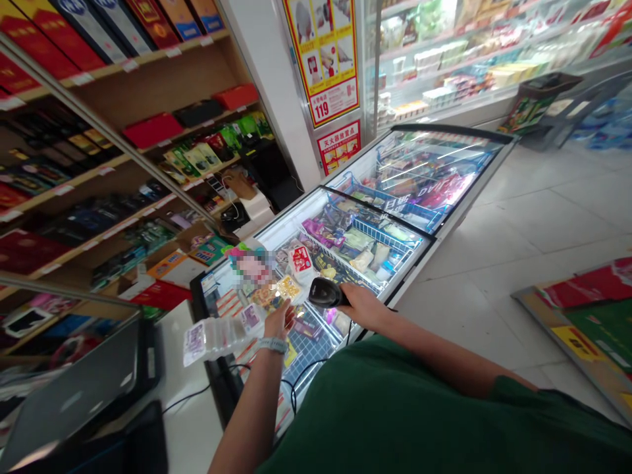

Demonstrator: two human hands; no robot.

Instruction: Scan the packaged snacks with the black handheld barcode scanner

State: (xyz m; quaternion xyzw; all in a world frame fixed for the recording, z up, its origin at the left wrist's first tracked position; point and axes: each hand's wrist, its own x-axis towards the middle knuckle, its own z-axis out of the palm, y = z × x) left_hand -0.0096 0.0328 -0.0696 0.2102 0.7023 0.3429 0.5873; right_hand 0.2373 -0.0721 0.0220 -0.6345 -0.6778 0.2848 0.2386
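My right hand (356,306) is wrapped around a black handheld barcode scanner (324,293), whose head points left. Just left of it, my left hand (279,320), wearing a pale wristband, has its fingers curled at the lower edge of a clear packet with yellow contents (288,288). Above that packet lies a white tub with a red label (300,260). A row of clear-wrapped packs with purple-printed labels (195,343) stretches left of my left hand. These goods rest on the glass top of a chest freezer (309,345).
Wire baskets (390,230) of packaged food show through the freezer glass. A black cable (293,388) loops near my body. A dark monitor or laptop (74,395) stands on the white counter (182,395) at left. Shelves of boxes (153,128) rise behind; a bin (538,99) stands far right.
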